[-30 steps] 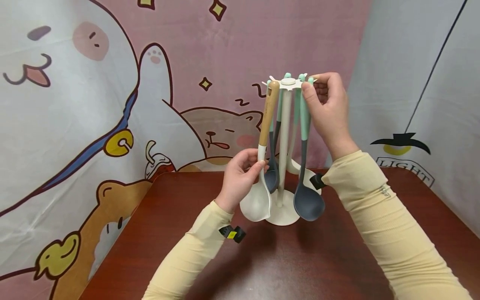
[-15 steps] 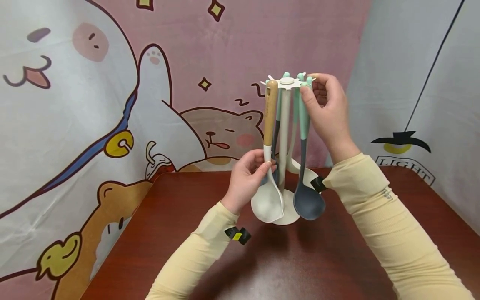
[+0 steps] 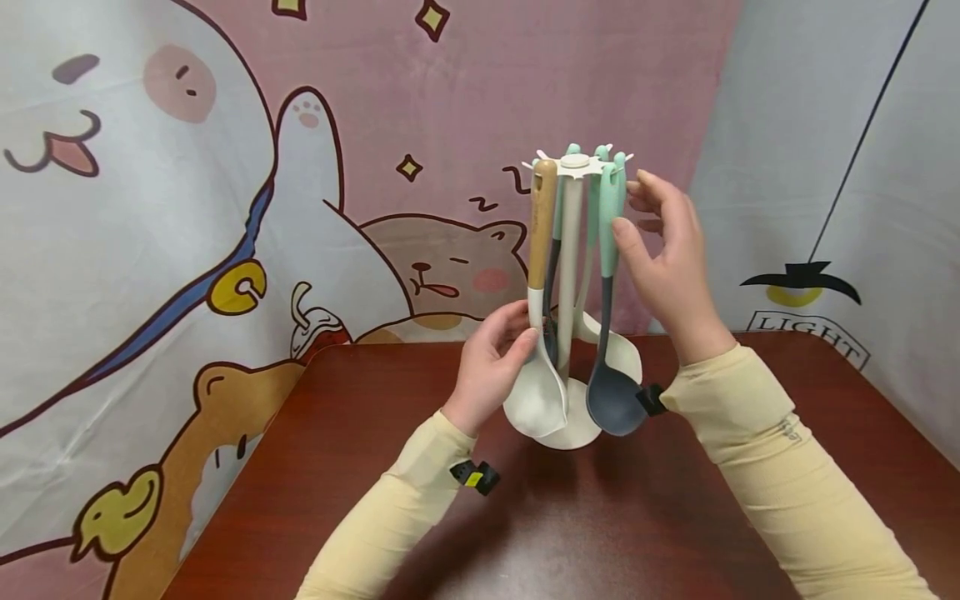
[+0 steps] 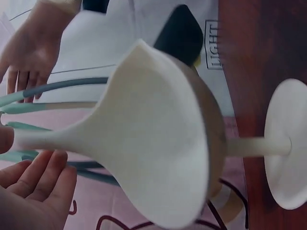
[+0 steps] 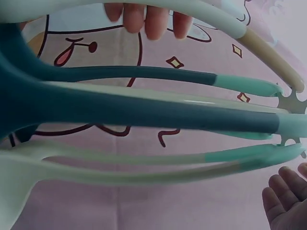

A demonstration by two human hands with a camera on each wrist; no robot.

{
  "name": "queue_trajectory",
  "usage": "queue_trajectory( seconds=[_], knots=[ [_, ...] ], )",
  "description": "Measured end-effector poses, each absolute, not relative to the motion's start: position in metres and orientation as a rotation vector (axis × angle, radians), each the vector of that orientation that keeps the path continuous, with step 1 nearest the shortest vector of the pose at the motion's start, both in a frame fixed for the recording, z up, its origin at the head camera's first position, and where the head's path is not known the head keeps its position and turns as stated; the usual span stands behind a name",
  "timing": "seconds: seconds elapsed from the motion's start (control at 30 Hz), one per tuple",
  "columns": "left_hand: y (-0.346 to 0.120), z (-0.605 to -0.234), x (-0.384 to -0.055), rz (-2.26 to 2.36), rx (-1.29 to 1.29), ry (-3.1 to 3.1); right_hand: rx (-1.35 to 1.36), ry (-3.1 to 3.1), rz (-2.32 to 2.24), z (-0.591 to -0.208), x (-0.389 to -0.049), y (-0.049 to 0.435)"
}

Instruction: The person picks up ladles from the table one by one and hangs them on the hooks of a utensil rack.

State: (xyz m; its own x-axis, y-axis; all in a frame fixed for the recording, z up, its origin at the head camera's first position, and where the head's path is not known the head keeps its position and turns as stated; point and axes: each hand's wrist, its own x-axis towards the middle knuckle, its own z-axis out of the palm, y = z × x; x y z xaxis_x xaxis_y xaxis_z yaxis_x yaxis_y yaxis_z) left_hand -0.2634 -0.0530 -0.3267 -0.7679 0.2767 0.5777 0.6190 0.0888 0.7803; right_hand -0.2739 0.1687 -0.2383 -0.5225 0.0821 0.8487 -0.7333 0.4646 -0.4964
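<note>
A white utensil stand (image 3: 571, 267) with a hooked top and round base (image 3: 579, 435) holds several hanging utensils. At its front left hangs a white ladle (image 3: 534, 396) with a wooden handle and a pointed spout. My left hand (image 3: 487, 360) pinches this ladle at its neck, thumb in front and the other fingers behind. A dark grey ladle (image 3: 615, 402) with a mint handle hangs at the front right. Beside that handle is my right hand (image 3: 672, 262), fingers extended and thumb tip right at the handle's edge. In the left wrist view the white ladle's bowl (image 4: 153, 134) fills the middle.
More mint-handled utensils hang behind, among them a cream-coloured utensil (image 3: 625, 354) at the back right. The stand is on a reddish-brown table (image 3: 360, 467). A cartoon-printed cloth (image 3: 465, 100) lies behind the table's far edge.
The left hand moved right with the white ladle, then stayed about there. The right hand left the top of the grey ladle's mint handle and moved down and right, its fingers loosening.
</note>
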Motion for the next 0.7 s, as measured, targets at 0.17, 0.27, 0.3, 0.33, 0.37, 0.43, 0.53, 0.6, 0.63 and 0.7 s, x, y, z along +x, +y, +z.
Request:
queue_trajectory(
  seconds=[0.17,0.27,0.3,0.33,0.37,0.43,0.53,0.6,0.63,0.7],
  knots=[
    [-0.064,-0.335,-0.263,-1.651,-0.864,-2.126,0.584,-1.851,1.085,-0.255,-0.263,0.177],
    [-0.070,-0.340,-0.263,-1.598,-0.863,-2.154,0.580,-1.872,1.054,-0.266,-0.257,0.183],
    [-0.072,-0.343,-0.262,-1.574,-0.858,-2.166,0.574,-1.883,1.040,-0.270,-0.255,0.185],
    [-0.075,-0.345,-0.262,-1.550,-0.850,-2.179,0.568,-1.895,1.023,-0.274,-0.253,0.187],
    [-0.077,-0.347,-0.261,-1.523,-0.842,-2.189,0.562,-1.906,1.007,-0.278,-0.250,0.189],
    [-0.081,-0.352,-0.260,-1.466,-0.824,-2.202,0.549,-1.917,0.964,-0.286,-0.245,0.194],
    [-0.088,-0.359,-0.259,-1.356,-0.787,-2.210,0.527,-1.914,0.894,-0.298,-0.238,0.200],
    [-0.092,-0.363,-0.258,-1.269,-0.770,-2.208,0.510,-1.903,0.847,-0.307,-0.234,0.205],
    [-0.094,-0.365,-0.257,-1.222,-0.764,-2.208,0.502,-1.904,0.824,-0.312,-0.231,0.208],
    [-0.098,-0.369,-0.256,-1.127,-0.756,-2.211,0.486,-1.915,0.799,-0.321,-0.227,0.212]
  ],
)
